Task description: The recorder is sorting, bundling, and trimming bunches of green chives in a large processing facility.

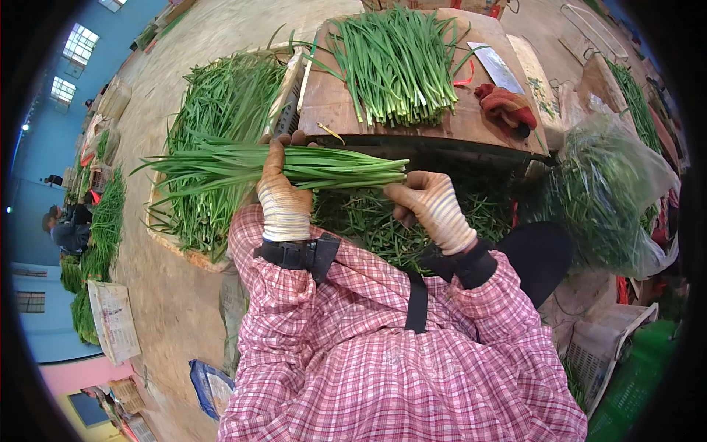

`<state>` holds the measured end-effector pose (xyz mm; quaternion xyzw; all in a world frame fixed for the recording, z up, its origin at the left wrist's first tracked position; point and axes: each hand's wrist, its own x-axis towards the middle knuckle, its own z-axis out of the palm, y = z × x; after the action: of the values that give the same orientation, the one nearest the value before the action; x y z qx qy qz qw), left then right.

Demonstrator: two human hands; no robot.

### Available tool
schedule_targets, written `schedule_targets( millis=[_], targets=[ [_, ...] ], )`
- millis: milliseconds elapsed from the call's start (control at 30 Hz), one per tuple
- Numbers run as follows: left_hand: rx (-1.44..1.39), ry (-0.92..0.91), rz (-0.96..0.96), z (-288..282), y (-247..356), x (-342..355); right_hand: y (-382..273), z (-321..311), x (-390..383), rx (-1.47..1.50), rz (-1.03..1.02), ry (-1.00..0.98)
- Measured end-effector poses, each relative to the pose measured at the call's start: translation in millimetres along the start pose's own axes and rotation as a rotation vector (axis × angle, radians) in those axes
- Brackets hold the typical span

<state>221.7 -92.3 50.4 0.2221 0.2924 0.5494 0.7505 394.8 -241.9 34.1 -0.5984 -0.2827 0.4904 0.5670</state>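
Now gripping a bunch of green stalks (353, 163) at mid-length in the left hand (286, 193), with the thumb across the near side and curled fingers (297, 138) around the far side. Holding it level before the brown board (318, 107), with leafy tips leftward over the long crate (202, 259) and pale ends to the right. And at those pale ends, the right hand (433, 210) — with thumb and forefinger close together, right against the bunch; cannot tell if pinching a stalk or only touching. On both hands, striped gloves (287, 219) with brown-stained fingers, then dark wrist straps (289, 254) and plaid sleeves (280, 291).

Up on the board, a thick pile of stalks (401, 66), with pale ends toward the near edge. Just right of that, a red band (465, 78), a flat metal blade (496, 68) and a crumpled red cloth (508, 109). Over in the crate, more long greens (224, 92). Down below the hands — a spread of loose scraps (372, 239). Out to the right, a clear plastic bag (611, 180) full of greens, and lower down, a green basket (637, 390). Far left, a person (72, 230) beside more heaps (109, 214).
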Motion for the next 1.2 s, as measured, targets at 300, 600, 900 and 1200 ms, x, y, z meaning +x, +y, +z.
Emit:
schedule_targets(
  millis=[300,600,900,1200],
  targets=[
    [0.027,-0.109,0.176,-3.9,20.6,5.6,-14.9,-25.8,2.5,-0.854,-0.753,0.29],
    [-0.158,-0.083,0.102,-14.8,16.3,13.8,0.8,-13.8,-14.2,-0.784,-1.016,0.162],
    [-0.079,-0.017,-0.016,-20.3,12.3,20.0,-6.4,1.1,17.0,0.003,-0.276,0.163],
    [-0.022,-0.124,0.082,-35.2,40.1,33.7,-4.3,-30.2,18.3,-0.103,-0.484,0.193]
  ],
)
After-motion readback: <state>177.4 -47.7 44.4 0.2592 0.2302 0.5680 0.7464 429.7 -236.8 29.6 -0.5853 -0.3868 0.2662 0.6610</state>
